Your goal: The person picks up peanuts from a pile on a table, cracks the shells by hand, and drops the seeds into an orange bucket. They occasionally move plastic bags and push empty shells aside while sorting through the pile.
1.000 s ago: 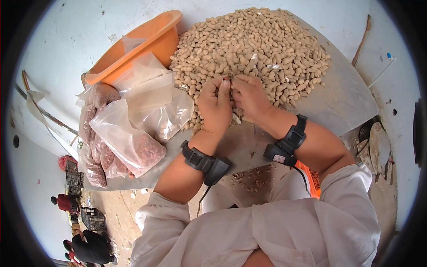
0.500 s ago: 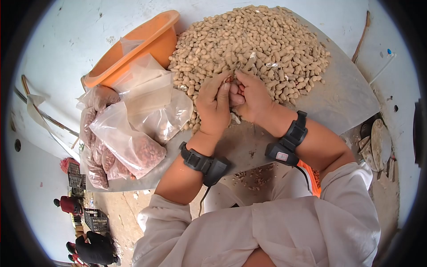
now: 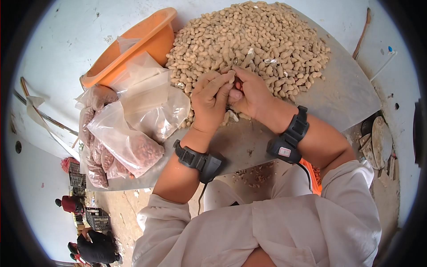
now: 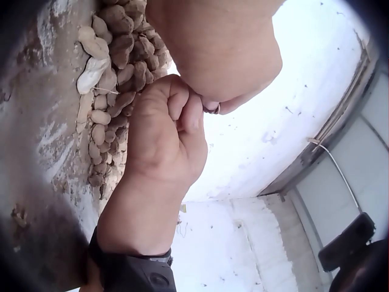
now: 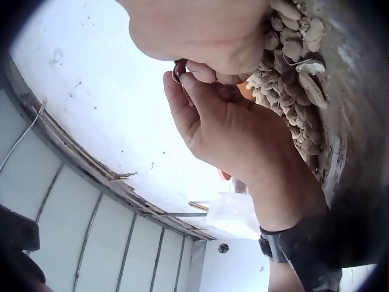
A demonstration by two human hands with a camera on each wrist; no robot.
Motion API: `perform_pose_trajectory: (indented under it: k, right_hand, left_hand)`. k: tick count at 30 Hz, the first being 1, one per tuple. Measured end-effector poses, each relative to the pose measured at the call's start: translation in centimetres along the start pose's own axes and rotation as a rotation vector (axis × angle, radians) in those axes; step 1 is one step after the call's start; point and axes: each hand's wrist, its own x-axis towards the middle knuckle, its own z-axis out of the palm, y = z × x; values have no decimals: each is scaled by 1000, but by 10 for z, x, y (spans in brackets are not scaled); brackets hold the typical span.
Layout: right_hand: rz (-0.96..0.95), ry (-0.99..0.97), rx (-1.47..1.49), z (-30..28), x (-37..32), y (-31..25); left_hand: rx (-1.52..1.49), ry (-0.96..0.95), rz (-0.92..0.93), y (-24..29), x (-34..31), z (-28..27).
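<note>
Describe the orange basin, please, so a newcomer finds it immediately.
On the table, find the big heap of unshelled peanuts. Beside its left edge, beyond the clear plastic bags, is a wide, tilted basin. It alone there is solid orange, unlike the see-through bags and tan peanuts.

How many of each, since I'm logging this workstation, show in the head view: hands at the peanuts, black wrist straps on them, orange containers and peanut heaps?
Hands: 2 (left hand, right hand)
Black wrist straps: 2
Orange containers: 2
Peanut heap: 1
Total: 7
</note>
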Motion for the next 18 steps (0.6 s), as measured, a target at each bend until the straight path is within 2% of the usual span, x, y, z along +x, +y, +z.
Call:
perform_pose_trajectory:
  k: [3, 6, 9, 10, 12, 15, 18]
  right_hand:
    - [12, 29, -24, 0, 0, -1]
    - [-2, 57, -129, 6, -4, -1]
    - [-62, 44, -353, 6, -4, -1]
    - [-87, 32, -442, 5, -3, -1]
    - [-276, 19, -731, 11, -4, 3]
    - [-532, -21, -1218, 19, -13, 3]
    - [-722, -69, -1611, 14, -11, 4]
  left_hand:
    - [38, -14, -2, -3, -1, -3]
    - [-164, 38, -205, -15, -6, 1]
    - [-866, 83, -708, -12, -10, -2]
    - [-991, 129, -753, -11, -10, -1]
    - [-1242, 223, -841, -10, -9, 3]
    - [-1362, 195, -873, -8, -10, 2]
    - [-1125, 144, -834, -6, -11, 7]
